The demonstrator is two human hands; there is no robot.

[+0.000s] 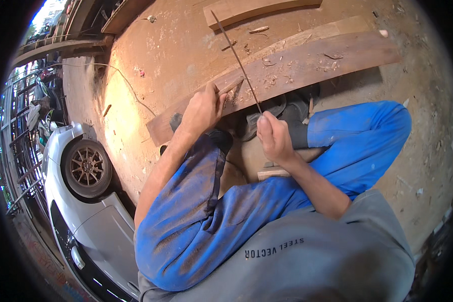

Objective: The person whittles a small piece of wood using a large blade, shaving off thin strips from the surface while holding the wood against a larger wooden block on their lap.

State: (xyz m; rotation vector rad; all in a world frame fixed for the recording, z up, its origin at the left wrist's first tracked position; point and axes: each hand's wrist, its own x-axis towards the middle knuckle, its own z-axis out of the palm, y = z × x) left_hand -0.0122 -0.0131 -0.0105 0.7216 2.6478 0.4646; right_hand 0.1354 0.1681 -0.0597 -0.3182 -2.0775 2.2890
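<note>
A long, thin dark metal tool, like a narrow file, is gripped at its near end by my right hand. It slants up and away to the left, across a brown wooden plank. My left hand closes round a small tapered piece of wood, its free end pointing right over the plank. The tool passes close beside that end; whether they touch I cannot tell. Curled shavings and wood dust lie on the plank, which rests in front of my feet.
Beyond the plank lies a second board, and a thick curved timber sits farther off. A silver car with a bronze wheel stands at my left. A thin cable trails over the dusty floor.
</note>
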